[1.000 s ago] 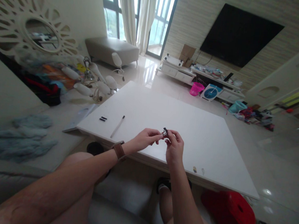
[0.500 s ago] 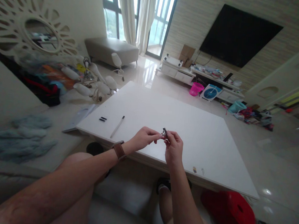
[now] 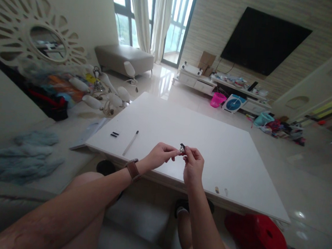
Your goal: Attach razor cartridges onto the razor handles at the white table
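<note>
A small black and silver piece (image 3: 182,148), too small to tell its kind, is held above the near half of the white table (image 3: 205,139). My right hand (image 3: 193,166) is closed, pinching it between thumb and fingers from the right. From the left, my left hand (image 3: 163,154) reaches in, thumb and forefinger pressed together on the silver side of the piece. A brown-strapped watch (image 3: 133,169) circles the left wrist. Left of the hands lie a slim grey stick with a black tip (image 3: 131,143) and two short black strips (image 3: 114,134).
Two tiny items, one brownish (image 3: 216,190) and one pale (image 3: 226,191), lie near the table's front edge. A red plastic stool (image 3: 260,239) stands below the right front corner. Lamp parts with white shades (image 3: 116,97) are heaped beyond the left edge.
Both hands stay at nearly the same spot. The black part of the piece looks slightly turned between the fingers. The whole view has shifted a little.
</note>
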A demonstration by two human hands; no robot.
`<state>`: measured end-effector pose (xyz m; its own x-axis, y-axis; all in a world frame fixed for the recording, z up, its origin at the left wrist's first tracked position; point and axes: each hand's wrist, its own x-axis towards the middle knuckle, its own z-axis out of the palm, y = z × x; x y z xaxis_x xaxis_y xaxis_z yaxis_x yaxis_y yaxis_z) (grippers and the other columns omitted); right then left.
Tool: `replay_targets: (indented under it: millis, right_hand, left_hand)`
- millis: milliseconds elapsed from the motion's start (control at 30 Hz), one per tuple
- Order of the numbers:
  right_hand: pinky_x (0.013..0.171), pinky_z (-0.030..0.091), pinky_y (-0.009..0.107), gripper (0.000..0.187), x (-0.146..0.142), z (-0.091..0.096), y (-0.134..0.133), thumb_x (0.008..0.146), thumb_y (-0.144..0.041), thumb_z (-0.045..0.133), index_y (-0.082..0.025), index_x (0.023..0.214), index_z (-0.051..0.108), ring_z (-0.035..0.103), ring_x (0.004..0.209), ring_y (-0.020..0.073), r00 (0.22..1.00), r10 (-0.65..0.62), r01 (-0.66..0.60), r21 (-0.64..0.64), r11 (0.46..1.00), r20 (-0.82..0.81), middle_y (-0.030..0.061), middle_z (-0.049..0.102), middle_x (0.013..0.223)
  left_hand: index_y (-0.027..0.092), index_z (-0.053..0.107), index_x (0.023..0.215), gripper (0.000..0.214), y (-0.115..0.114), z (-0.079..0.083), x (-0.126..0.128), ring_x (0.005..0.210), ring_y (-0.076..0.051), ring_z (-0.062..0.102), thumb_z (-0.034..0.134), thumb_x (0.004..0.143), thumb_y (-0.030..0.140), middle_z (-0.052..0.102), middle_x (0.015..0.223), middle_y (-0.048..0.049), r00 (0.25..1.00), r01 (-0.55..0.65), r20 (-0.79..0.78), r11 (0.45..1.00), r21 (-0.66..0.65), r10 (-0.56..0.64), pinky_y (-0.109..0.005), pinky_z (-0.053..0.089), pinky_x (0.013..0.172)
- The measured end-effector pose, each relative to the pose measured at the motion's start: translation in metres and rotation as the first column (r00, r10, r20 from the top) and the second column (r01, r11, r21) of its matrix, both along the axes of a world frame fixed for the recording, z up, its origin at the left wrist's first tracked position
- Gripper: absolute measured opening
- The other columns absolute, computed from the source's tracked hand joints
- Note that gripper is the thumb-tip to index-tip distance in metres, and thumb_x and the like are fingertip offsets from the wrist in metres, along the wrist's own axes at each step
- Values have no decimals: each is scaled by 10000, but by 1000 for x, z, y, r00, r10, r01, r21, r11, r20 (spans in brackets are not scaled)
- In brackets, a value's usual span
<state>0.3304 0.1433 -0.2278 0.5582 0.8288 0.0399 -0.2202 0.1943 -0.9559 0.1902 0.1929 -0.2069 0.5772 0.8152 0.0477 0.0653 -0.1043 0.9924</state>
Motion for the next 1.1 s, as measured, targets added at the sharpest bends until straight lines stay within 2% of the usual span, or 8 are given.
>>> replay_targets:
  millis: [267,367,467,600,700,800,900,1100]
  right_hand:
    - [571,336,246,265,-4,0,0,648,-381,830,-184,673,654,557,629,117,994,-32,31,-16,999,-105,-2,669,670]
    - [558,323,235,288,-4,1,0,603,-376,855,-182,647,647,548,625,108,987,-46,42,-30,999,-155,-8,665,666]
    - [547,316,225,308,-6,3,-1,568,-372,873,-182,627,637,546,633,103,978,-42,35,-39,999,-205,-14,659,664]
    - [527,309,225,313,-9,2,-2,550,-366,877,-185,614,630,538,615,101,978,-49,40,-48,998,-202,-16,650,654]
    - [515,312,229,312,-10,2,-1,562,-383,866,-189,623,629,546,609,110,985,-43,35,-53,998,-170,-4,658,666]
    - [523,338,229,313,-10,1,1,573,-390,858,-195,652,626,574,636,118,983,-19,12,-40,999,-182,0,678,698]
    - [531,365,237,309,-7,-1,2,606,-395,835,-204,676,603,599,651,130,982,-11,0,-59,998,-191,2,697,719]
    - [490,358,229,287,1,-7,3,626,-381,806,-217,735,597,619,641,138,968,-96,59,-160,985,-230,12,724,735]
  left_hand:
    - [126,683,616,418,-2,-4,3,458,-76,355,594,825,476,419,444,45,1000,8,10,999,-31,-8,-225,253,462]
    - [122,697,643,432,-1,-4,4,472,-81,373,597,815,505,459,475,33,1000,13,7,1000,-19,-13,-227,264,466]
    - [120,693,647,455,0,-3,2,481,-80,381,604,806,537,488,506,25,999,26,-20,999,18,-26,-230,255,467]
    - [122,672,619,459,1,-3,-3,474,-76,350,604,816,530,432,473,41,998,52,-36,996,74,-50,-234,234,472]
    - [119,691,635,422,1,-1,-5,536,-92,438,593,840,475,531,531,13,999,52,-15,991,127,-51,-226,297,518]
    - [122,731,701,380,0,2,-7,599,-110,509,586,856,437,612,600,-10,999,30,10,988,153,-32,-221,352,570]
    - [131,756,773,348,2,4,-8,606,-110,508,591,858,425,650,646,-17,1000,-20,23,983,182,16,-221,359,572]
    - [135,747,826,358,23,3,-15,571,-103,478,607,833,464,646,664,-24,993,-121,30,981,149,118,-215,378,535]
